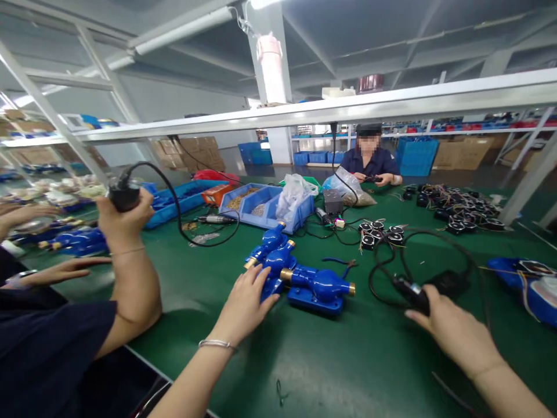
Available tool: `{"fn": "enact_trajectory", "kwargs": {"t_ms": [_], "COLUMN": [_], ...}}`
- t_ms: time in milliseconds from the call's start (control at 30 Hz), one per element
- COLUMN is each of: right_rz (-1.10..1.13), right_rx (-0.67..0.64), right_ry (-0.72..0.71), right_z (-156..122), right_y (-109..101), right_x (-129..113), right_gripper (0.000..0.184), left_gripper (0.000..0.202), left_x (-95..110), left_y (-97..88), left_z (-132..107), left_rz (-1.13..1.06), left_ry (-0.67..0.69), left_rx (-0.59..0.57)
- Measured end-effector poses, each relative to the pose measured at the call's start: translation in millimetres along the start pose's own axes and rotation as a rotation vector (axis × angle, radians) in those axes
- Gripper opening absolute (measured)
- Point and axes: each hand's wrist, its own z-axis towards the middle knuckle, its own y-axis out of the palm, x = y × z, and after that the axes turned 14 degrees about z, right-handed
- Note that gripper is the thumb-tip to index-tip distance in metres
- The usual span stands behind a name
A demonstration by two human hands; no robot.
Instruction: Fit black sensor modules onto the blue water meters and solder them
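Several glossy blue pump housings with brass ends stand close together on the green table. My left hand (pixel 246 299) lies with fingers spread against one blue pump housing (pixel 273 277), thumb held out to the right. Just right of it is another pump housing (pixel 319 284), lying on its flat base. At the right, my right hand (pixel 452 328) is closed around a black corded electric screwdriver (pixel 411 293), and its tip is hard to make out. The black cord (pixel 383 264) loops behind that hand. Pliers with blue handles (pixel 342 262) lie beyond the housings.
A co-worker's raised hand (pixel 124 215) at the left grips a black corded tool (pixel 124 194). Blue bins (pixel 248 217) of small parts stand behind. Black fans (pixel 380 233) with wires lie farther right, and a blue part (pixel 528 290) sits at the right edge. Another person (pixel 369 157) sits opposite.
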Motion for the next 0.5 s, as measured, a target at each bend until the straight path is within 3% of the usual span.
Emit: {"fn": "enact_trajectory", "kwargs": {"t_ms": [100, 167, 333, 400, 500], "right_rz": [-0.11, -0.181, -0.309, -0.333, -0.264], "right_rx": [-0.039, -0.019, 0.08, 0.102, 0.057], "right_ry": [-0.143, -0.157, -0.1, -0.112, -0.313], "right_z": [-7, -3, 22, 23, 7], "right_y": [43, 52, 24, 10, 10], "right_x": [-11, -1, 31, 12, -67], "right_gripper": [0.045, 0.048, 0.06, 0.054, 0.057], "left_gripper": [0.056, 0.059, 0.058, 0.061, 0.067], "left_x": [-36, -54, -79, -85, -91], "left_y": [22.3, 37.3, 61.4, 66.5, 74.6], "left_z": [-6, -5, 1, -1, -8], "left_rz": [-0.057, -0.114, -0.267, -0.335, -0.439], "left_ry": [-0.056, -0.078, -0.08, -0.068, -0.066], "left_rx": [-0.023, -0.048, -0.083, -0.076, -0.049]}}
